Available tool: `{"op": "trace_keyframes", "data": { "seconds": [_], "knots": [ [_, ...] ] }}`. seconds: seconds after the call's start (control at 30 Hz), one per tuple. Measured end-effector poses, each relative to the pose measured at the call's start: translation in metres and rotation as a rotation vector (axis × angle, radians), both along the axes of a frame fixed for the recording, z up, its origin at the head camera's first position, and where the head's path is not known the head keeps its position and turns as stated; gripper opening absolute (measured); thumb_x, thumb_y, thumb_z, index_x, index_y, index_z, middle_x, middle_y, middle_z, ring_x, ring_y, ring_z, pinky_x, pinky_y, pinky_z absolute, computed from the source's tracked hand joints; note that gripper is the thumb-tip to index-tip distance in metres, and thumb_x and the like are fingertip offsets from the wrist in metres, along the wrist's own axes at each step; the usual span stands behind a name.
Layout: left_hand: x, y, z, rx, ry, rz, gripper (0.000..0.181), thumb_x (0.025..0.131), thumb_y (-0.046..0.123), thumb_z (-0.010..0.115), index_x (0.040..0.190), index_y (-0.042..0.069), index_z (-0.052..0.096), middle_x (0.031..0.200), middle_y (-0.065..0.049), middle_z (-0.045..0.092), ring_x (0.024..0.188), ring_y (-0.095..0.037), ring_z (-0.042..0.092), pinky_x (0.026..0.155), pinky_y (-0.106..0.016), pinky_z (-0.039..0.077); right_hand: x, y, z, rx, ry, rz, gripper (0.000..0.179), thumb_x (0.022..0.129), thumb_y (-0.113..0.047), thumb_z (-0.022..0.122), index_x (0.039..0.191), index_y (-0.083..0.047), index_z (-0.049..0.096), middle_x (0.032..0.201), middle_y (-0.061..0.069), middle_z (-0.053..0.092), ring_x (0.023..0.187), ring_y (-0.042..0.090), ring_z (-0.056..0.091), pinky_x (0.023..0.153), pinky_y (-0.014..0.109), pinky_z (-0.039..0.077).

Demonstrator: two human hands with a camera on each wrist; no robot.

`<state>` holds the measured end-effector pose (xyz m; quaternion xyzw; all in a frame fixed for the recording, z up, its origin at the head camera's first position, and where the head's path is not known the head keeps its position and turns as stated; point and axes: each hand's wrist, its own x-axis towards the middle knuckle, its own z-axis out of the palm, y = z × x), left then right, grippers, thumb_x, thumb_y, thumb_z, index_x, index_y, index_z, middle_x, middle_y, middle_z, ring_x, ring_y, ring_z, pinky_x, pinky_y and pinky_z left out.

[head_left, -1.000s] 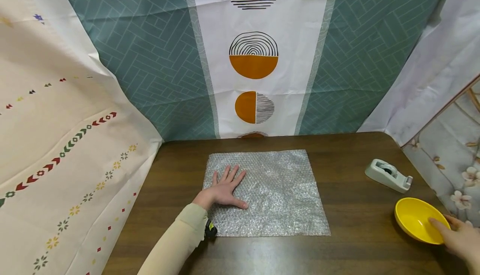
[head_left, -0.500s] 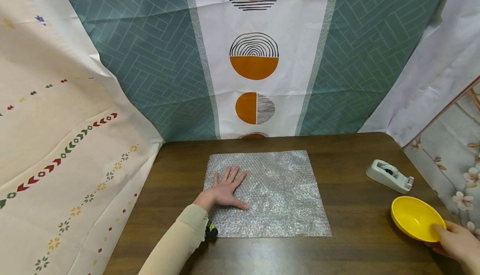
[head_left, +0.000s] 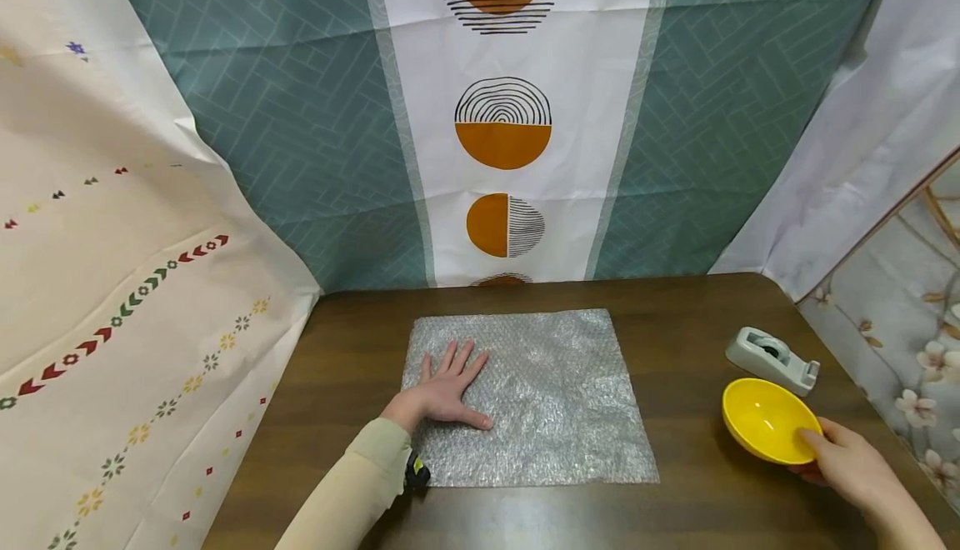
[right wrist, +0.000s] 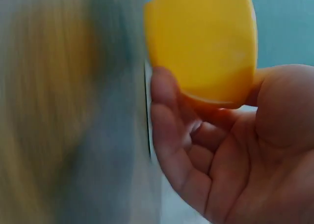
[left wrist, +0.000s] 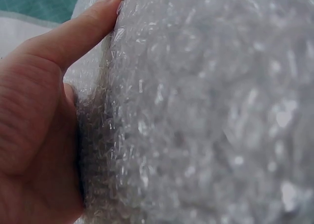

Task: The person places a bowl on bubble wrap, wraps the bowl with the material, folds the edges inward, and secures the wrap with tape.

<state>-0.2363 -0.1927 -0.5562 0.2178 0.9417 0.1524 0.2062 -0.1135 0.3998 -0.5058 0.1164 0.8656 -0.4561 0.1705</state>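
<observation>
A sheet of bubble wrap [head_left: 555,400] lies flat on the brown table. My left hand [head_left: 446,392] rests on its left part with fingers spread and straight. In the left wrist view the thumb [left wrist: 78,35] lies along the bubbled surface. At the right, my right hand [head_left: 840,458] grips a yellow bowl [head_left: 765,421] by its near right rim, thumb inside and fingers underneath. The right wrist view shows the bowl's outer side [right wrist: 203,42] above the curled fingers [right wrist: 171,135]. Nothing shows inside the bowl.
A pale tape dispenser [head_left: 772,358] stands behind the bowl, near the right edge of the wooden table [head_left: 690,325]. A patterned teal and white cloth [head_left: 322,117] hangs along the back. Printed cloths flank both sides.
My right hand has carried the yellow bowl leftward and a little away from me, closer in front of the tape dispenser. My left hand keeps its place on the bubble wrap.
</observation>
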Motion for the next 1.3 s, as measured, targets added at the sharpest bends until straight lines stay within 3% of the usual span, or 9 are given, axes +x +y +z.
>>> {"op": "trace_keyframes", "data": {
  "seconds": [0.23, 0.37, 0.67, 0.87, 1.1, 1.17, 1.3],
  "knots": [
    [0.006, -0.002, -0.009, 0.005, -0.004, 0.006, 0.132, 0.074, 0.089, 0.071, 0.174, 0.036, 0.003, 0.178, 0.002, -0.018, 0.161, -0.028, -0.025, 0.118, -0.073, -0.018, -0.032, -0.104, 0.011, -0.147, 0.11, 0.178, 0.05, 0.112, -0.011, 0.043, 0.147, 0.023, 0.034, 0.099, 0.012, 0.068, 0.083, 0.025, 0.071, 0.074, 0.036, 0.063],
    [0.006, -0.002, -0.009, 0.002, -0.016, -0.001, 0.134, 0.073, 0.093, 0.068, 0.174, 0.036, 0.002, 0.178, 0.001, -0.019, 0.16, -0.029, -0.026, 0.118, -0.072, -0.019, -0.052, -0.163, 0.011, -0.204, 0.118, 0.214, 0.05, 0.107, -0.012, 0.051, 0.148, 0.015, 0.042, 0.098, 0.013, 0.068, 0.082, 0.027, 0.07, 0.073, 0.039, 0.063],
    [0.002, -0.001, 0.001, 0.002, -0.015, -0.005, 0.132, 0.075, 0.093, 0.066, 0.174, 0.033, 0.004, 0.179, -0.003, -0.017, 0.161, -0.033, -0.024, 0.118, -0.073, -0.019, -0.093, -0.271, 0.004, -0.303, 0.091, 0.291, 0.06, 0.103, -0.012, 0.051, 0.156, 0.013, 0.038, 0.104, 0.018, 0.072, 0.085, 0.029, 0.074, 0.075, 0.043, 0.064],
    [0.001, 0.001, 0.005, -0.007, -0.03, 0.006, 0.131, 0.076, 0.089, 0.07, 0.174, 0.029, 0.008, 0.179, -0.001, -0.017, 0.161, -0.03, -0.025, 0.118, -0.072, -0.02, -0.103, -0.302, 0.001, -0.245, 0.135, 0.31, 0.049, 0.105, -0.011, 0.052, 0.15, 0.008, 0.05, 0.097, 0.014, 0.073, 0.082, 0.026, 0.074, 0.071, 0.04, 0.063],
    [-0.002, 0.004, 0.006, -0.001, -0.041, 0.031, 0.129, 0.077, 0.087, 0.071, 0.174, 0.025, 0.013, 0.179, -0.001, -0.017, 0.161, -0.029, -0.025, 0.118, -0.07, -0.021, -0.108, -0.31, -0.004, -0.167, 0.165, 0.315, 0.038, 0.105, -0.009, 0.05, 0.14, 0.002, 0.057, 0.091, 0.01, 0.07, 0.076, 0.023, 0.07, 0.065, 0.036, 0.059],
    [-0.001, 0.005, 0.008, -0.003, -0.041, 0.029, 0.13, 0.077, 0.088, 0.069, 0.174, 0.024, 0.012, 0.179, -0.001, -0.017, 0.161, -0.029, -0.025, 0.118, -0.07, -0.021, -0.108, -0.312, -0.004, -0.148, 0.168, 0.314, 0.039, 0.105, -0.009, 0.05, 0.142, 0.003, 0.057, 0.093, 0.012, 0.07, 0.074, 0.023, 0.068, 0.064, 0.035, 0.058],
    [0.001, 0.005, 0.011, 0.013, -0.05, 0.027, 0.124, 0.082, 0.091, 0.06, 0.174, 0.023, 0.01, 0.179, -0.003, -0.017, 0.161, -0.031, -0.025, 0.118, -0.07, -0.021, -0.107, -0.313, -0.004, -0.112, 0.155, 0.311, 0.051, 0.108, -0.013, 0.05, 0.155, 0.006, 0.048, 0.113, 0.018, 0.069, 0.075, 0.022, 0.064, 0.065, 0.033, 0.056]
  ]
}}
